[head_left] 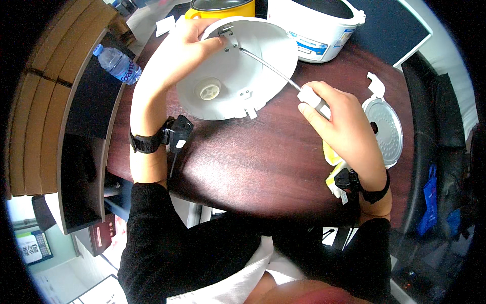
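Observation:
My left hand [195, 45] grips the upper left rim of a white rounded plastic lid [253, 76], thumb inside near a small metal hinge bracket. The lid is tilted with its hollow inner side toward me; a round cream vent piece [209, 89] sits low in it. My right hand [336, 111] is closed round the white handle of a screwdriver [273, 69]. Its shaft points up and left, and the tip meets the lid's inner side at or beside a screw by the bracket. Whether the tip sits in the screw head I cannot tell.
Behind the lid stand a white rice cooker body [316, 30] and a yellow pot [223, 7]. A round grey inner lid [387, 129] lies right of my right hand, by a yellow-and-white cloth or packet [338, 177]. A water bottle [117, 63] is at the left, near stacked cardboard boxes [45, 101].

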Tool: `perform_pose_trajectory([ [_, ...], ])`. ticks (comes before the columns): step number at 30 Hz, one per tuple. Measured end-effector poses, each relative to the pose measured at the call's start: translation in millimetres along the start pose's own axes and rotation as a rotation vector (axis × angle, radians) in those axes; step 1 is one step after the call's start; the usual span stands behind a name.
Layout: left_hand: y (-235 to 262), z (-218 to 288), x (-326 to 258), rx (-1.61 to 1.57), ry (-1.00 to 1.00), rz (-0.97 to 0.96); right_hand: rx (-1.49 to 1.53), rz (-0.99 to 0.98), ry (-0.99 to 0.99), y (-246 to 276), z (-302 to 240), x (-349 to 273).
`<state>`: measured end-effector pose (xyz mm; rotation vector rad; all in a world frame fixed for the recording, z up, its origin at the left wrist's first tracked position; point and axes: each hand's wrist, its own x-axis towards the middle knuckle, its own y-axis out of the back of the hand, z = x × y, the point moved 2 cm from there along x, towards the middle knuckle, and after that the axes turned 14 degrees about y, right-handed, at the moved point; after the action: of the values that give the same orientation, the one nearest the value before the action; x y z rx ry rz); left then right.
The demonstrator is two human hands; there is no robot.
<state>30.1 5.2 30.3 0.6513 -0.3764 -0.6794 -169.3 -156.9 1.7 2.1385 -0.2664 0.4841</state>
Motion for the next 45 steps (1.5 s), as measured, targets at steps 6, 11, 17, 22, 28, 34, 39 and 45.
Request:
perform_pose_trajectory([
  [6, -2.6, 5.1, -6.1, 0.011, -0.036, 0.041, -0.020, -0.008, 0.010, -1.7, 0.6, 0.1],
  [11, -3.9, 1.0, -1.3, 0.072, -0.095, 0.014, -0.155, 0.012, 0.014, 0.9, -3.7, -3.6],
  [17, -5.3, 13.7, -8.6, 0.103, -0.076, -0.040, -0.356, 0.009, -0.015, 6.5, -14.8, -6.5],
  [22, -4.5, 15.6, -11.3, 0.115, -0.129, -0.067, -0.516, -0.034, 0.001, 10.6, -28.8, -7.2],
  [28, 2.3, 13.3, -16.8, -0.044, -0.093, -0.285, -0.602, -0.078, 0.028, 16.6, -40.5, -7.2],
  [34, 7.2, 14.8, -17.6, -0.028, -0.135, -0.371, -0.655, -0.097, 0.039, 18.5, -47.0, -5.7],
  [39, 7.1, 13.1, -15.0, 0.013, -0.199, -0.370, -0.696, -0.125, 0.003, 20.1, -50.8, -4.9],
  [45, 1.8, 9.6, -9.5, -0.067, -0.170, -0.359, -0.696, -0.192, -0.104, 21.0, -51.6, -4.0],
])
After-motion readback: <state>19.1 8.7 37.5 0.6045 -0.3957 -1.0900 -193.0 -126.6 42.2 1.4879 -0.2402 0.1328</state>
